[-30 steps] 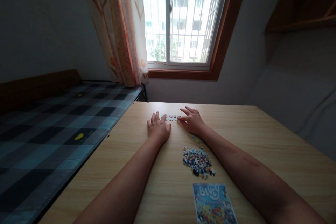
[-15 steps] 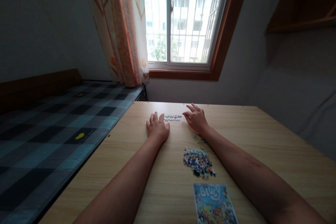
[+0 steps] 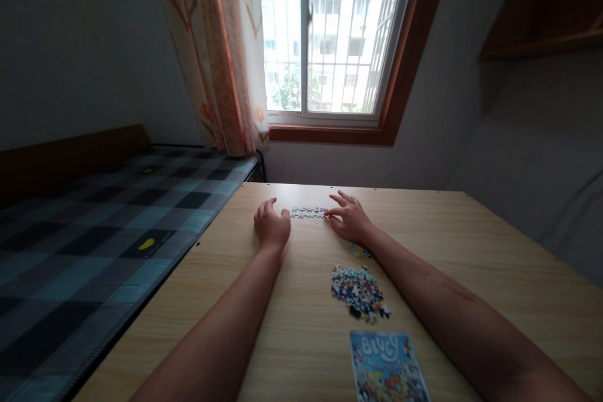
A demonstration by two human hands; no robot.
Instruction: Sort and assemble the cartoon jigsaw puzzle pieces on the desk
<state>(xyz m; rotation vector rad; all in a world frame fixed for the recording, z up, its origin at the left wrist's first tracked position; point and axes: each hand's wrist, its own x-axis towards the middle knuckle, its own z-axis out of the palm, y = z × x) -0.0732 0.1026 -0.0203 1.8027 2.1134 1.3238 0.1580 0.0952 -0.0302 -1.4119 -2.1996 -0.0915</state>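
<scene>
A narrow strip of joined jigsaw pieces lies flat near the far side of the table. At its left end rests my left hand, fingers a little bent and thumb apart, holding nothing that I can see. My right hand is spread at the other end, with its fingertips at or touching the last pieces. Partly under that wrist, a few loose puzzle pieces show. Closer to me is a heap of mixed jigsaw pieces.
A blue picture card reading "Bluey" lies at the near edge of view on the wooden table. Left of the table stands a bed with a checked cover. Behind are a window and a flowered curtain.
My left hand has shifted left, off the strip's end, and its fingers have curled in somewhat. My right hand has come slightly lower, its fingertips now at the strip's right end.
</scene>
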